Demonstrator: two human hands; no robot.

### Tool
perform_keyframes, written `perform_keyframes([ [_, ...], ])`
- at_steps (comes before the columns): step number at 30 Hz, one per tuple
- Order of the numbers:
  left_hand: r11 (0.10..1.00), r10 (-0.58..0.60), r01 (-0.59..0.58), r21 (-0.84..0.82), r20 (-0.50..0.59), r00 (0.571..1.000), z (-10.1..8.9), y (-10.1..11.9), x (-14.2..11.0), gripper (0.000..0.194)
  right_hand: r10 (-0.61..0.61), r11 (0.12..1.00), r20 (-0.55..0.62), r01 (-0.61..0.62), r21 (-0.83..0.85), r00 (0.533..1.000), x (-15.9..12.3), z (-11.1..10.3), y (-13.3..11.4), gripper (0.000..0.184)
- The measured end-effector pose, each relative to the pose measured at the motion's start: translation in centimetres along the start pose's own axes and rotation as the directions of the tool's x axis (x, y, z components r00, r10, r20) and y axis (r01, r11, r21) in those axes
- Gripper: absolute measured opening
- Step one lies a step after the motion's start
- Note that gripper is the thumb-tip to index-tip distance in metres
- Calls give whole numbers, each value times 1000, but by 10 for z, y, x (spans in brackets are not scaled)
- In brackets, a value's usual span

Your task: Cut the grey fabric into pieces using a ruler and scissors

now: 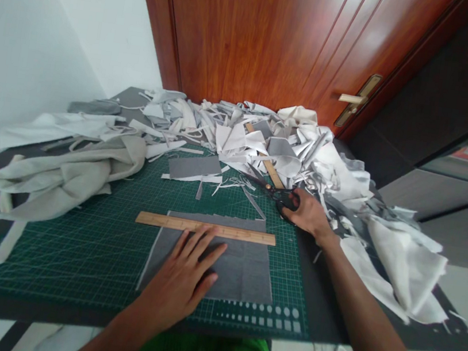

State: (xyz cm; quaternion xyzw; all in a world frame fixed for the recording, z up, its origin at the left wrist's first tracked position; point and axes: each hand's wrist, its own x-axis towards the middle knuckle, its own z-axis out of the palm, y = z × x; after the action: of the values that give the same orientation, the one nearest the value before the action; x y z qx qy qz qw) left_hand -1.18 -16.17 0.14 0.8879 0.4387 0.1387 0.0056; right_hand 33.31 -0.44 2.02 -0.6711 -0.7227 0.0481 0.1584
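Note:
My left hand (190, 265) lies flat with spread fingers on a grey piece of fabric (242, 267). Its fingertips reach a wooden ruler (247, 235) that lies across the fabric near its frayed far edge. At the right, my right hand (307, 211) is closed around the handles of black scissors (282, 196). The scissors' blades point left and look parted, close to thin fabric trimmings (235, 185). Under the fabric is a green cutting mat (91, 260). A smaller grey fabric piece (194, 166) sits farther back on the mat.
A heap of white and grey scraps (239, 141) fills the table's back, with a second wooden ruler (273, 173) partly under it. Crumpled beige cloth (72, 176) lies left; white cloth (407, 269) lies right. Behind the table stands a wooden door (253, 39).

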Motion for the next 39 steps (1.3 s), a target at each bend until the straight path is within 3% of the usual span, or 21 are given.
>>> perform_keyframes([
  [9, 999, 33, -35, 32, 46, 998, -7, -10, -12, 61, -86, 993, 124, 95, -69, 989, 7, -11, 13, 29],
  [18, 995, 87, -90, 33, 72, 994, -12, -14, -13, 73, -164, 961, 352, 231, -156, 922, 25, -36, 3, 28],
  [22, 997, 74, -75, 9, 39, 996, -10, -14, -12, 72, -239, 887, 339, 347, -306, 910, 41, -44, -2, 24],
  [26, 997, 73, -73, 14, 30, 997, -8, -14, -12, 72, -280, 868, 255, 357, -344, 926, 43, -46, -6, 40],
  [31, 996, 79, -79, 45, 14, 997, -6, -14, -13, 74, -292, 934, 35, 292, -205, 956, 10, -39, -15, 33],
  [34, 995, 85, -85, 54, 2, 996, -4, -14, -13, 75, -343, 931, 126, 355, -82, 931, -17, -26, -17, 27],
  [39, 997, 66, -66, 33, 10, 998, -2, -15, -13, 76, -299, 944, 98, 309, -115, 949, -41, -4, -9, 29],
])
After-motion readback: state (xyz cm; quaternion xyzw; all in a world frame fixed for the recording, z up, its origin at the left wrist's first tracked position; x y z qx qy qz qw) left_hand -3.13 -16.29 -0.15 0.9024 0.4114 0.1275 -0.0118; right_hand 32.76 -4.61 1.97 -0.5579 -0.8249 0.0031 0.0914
